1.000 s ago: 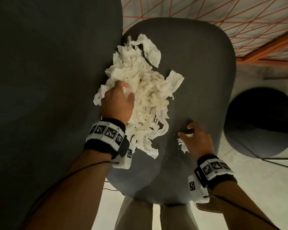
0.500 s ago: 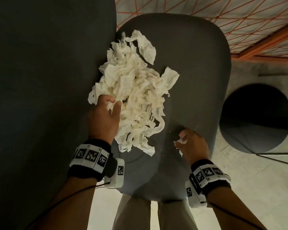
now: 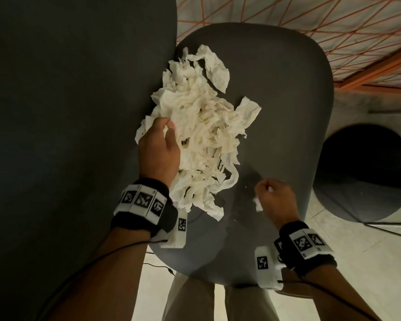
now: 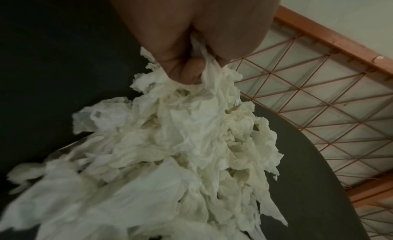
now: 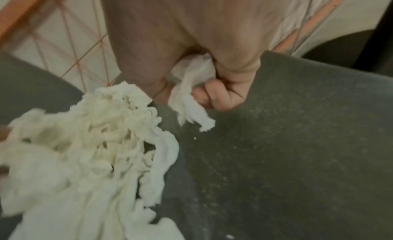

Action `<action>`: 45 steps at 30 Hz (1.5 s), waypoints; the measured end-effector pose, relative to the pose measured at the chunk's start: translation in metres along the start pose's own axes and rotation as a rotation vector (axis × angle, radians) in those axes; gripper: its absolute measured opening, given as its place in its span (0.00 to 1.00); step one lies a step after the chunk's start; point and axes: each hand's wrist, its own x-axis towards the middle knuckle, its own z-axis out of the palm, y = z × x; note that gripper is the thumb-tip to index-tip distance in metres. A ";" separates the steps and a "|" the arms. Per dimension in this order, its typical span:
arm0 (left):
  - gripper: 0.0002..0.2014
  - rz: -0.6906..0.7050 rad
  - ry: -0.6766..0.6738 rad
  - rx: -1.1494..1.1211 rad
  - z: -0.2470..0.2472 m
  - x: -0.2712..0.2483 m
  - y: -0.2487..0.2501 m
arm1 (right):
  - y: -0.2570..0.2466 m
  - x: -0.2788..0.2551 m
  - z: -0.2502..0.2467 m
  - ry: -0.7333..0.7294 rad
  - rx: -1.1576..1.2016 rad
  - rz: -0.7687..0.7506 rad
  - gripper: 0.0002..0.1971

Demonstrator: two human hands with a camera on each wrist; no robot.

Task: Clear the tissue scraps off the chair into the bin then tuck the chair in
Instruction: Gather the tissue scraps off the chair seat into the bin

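Observation:
A big heap of white tissue scraps (image 3: 202, 135) (image 4: 170, 151) (image 5: 85, 151) lies on the dark grey chair seat (image 3: 283, 93), toward its left side. My left hand (image 3: 162, 140) (image 4: 191, 65) grips a bunch of the heap at its left edge, fingers curled into the paper. My right hand (image 3: 271, 195) (image 5: 214, 85) hovers over the seat's near right part and pinches a small separate tissue scrap (image 3: 258, 205) (image 5: 191, 100) in a closed fist. Tiny white crumbs dot the seat near it. The round dark bin (image 3: 366, 172) stands on the floor to the right of the chair.
A large dark tabletop (image 3: 67, 135) fills the left, its edge meeting the chair. An orange-framed wire grid (image 3: 310, 17) lies beyond the chair. Pale floor (image 3: 368, 262) shows at the right, my legs below the seat's near edge.
My left hand slid back along the heap's left edge and closed on a bunch. My right hand picked the small scrap off the seat and lifted it, fist closed.

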 end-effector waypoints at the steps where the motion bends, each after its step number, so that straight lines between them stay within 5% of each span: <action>1: 0.12 -0.025 0.005 -0.014 -0.004 -0.004 -0.001 | -0.003 0.003 0.000 0.015 0.098 0.028 0.11; 4: 0.17 -0.052 0.040 -0.019 -0.016 -0.019 -0.006 | -0.022 0.009 0.000 -0.035 0.347 0.093 0.12; 10: 0.15 -0.092 0.071 -0.117 -0.027 -0.034 -0.034 | -0.072 0.029 0.005 0.009 0.395 -0.030 0.19; 15: 0.15 -0.186 0.042 -0.044 -0.032 -0.032 -0.031 | -0.118 0.039 0.007 0.137 0.199 -0.301 0.09; 17: 0.13 -0.210 0.045 -0.060 -0.030 -0.026 -0.028 | -0.128 0.049 0.011 0.125 0.032 -0.350 0.17; 21: 0.21 -0.267 -0.046 0.007 -0.020 -0.014 -0.025 | -0.127 0.064 0.019 0.109 -0.191 -0.337 0.16; 26: 0.10 -0.164 0.005 0.107 -0.011 -0.005 -0.028 | -0.119 0.051 0.015 0.183 -0.060 -0.276 0.14; 30: 0.16 -0.114 0.099 0.037 -0.024 -0.017 -0.026 | -0.104 0.030 0.006 0.172 0.062 -0.213 0.19; 36: 0.14 0.058 0.136 -0.005 -0.037 -0.043 -0.044 | -0.070 0.018 0.010 0.112 0.263 -0.139 0.07; 38: 0.10 0.069 0.099 0.024 -0.037 -0.050 -0.045 | -0.063 0.020 0.013 0.123 0.299 -0.120 0.02; 40: 0.03 0.030 0.030 0.018 -0.035 -0.053 -0.044 | -0.059 0.023 0.014 0.146 0.293 -0.139 0.09; 45: 0.06 -0.024 -0.175 -0.126 -0.017 -0.053 -0.020 | -0.062 0.029 0.021 0.144 0.264 -0.200 0.15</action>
